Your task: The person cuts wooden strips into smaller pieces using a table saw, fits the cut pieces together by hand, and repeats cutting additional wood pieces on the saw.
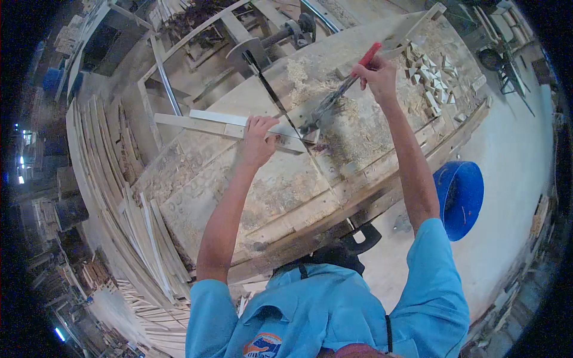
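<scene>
My left hand (261,140) is closed over a pale wooden strip (218,118), pressing it to the worktable (280,197). A second wooden piece (200,125) lies alongside it and passes under the same hand. The strip's right end is close to a long narrow slot (319,167) in the tabletop. My right hand (379,76) grips a red-handled tool (343,89) with a long grey body. The tool slants down to the left, its tip near the slot and the strip's end. Blur hides its exact kind. Sawdust lies around it.
Several small cut wood blocks (433,77) are piled at the table's right. A blue bucket (459,200) stands on the floor below the right edge. Long wooden slats (110,185) lean at the left. A round disc on a shaft (246,56) sits beyond the table's far edge.
</scene>
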The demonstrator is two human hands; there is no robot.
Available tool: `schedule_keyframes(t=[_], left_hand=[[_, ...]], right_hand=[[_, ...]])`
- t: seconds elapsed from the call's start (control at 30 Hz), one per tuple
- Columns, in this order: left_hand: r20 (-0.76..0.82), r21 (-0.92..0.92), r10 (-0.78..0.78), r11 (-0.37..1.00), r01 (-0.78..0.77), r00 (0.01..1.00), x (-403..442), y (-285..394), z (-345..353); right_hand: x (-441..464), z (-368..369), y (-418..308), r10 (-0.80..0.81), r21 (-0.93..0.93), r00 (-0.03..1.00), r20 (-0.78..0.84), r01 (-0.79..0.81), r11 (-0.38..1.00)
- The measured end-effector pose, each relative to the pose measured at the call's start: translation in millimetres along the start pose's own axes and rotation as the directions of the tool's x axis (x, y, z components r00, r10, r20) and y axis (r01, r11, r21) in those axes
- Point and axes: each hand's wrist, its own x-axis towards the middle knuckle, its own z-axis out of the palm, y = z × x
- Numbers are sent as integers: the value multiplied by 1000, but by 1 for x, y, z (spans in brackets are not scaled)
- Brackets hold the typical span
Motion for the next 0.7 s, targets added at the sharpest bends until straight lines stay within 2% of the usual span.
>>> schedule_keyframes(t=[0.07,0.17,0.2,0.3,0.37,0.4,0.43,0.5,0.6,0.7], left_hand=[[11,-12,-11,1000,11,1000,1,-1,0],[62,1,-26,1000,26,998,1,2,0],[71,18,-36,999,35,997,2,2,-3],[57,22,-8,1000,7,998,1,-12,6],[35,39,20,999,-21,999,3,-11,1],[29,45,32,998,-34,999,3,-10,0],[68,49,11,999,-14,998,4,-10,0],[144,58,-31,998,23,989,11,-11,-3],[232,130,-62,991,32,971,19,1,-18],[309,183,35,978,-95,950,31,-16,-13]], right_hand=[[-1,6,0,-254,-325,966,44,254,911],[-14,0,-21,-160,-21,979,126,164,986],[-23,-4,-33,-65,-32,993,95,68,997],[-75,1,-33,-63,-91,955,-289,38,995],[-128,24,35,120,-259,952,-280,-196,946],[-152,46,61,49,-359,983,-175,-110,927],[-168,63,33,-23,-319,995,-99,-10,948],[-164,92,-3,-196,-489,979,59,200,849],[-145,133,33,-85,-670,965,249,235,704],[-137,139,38,-9,-643,945,327,230,731]])
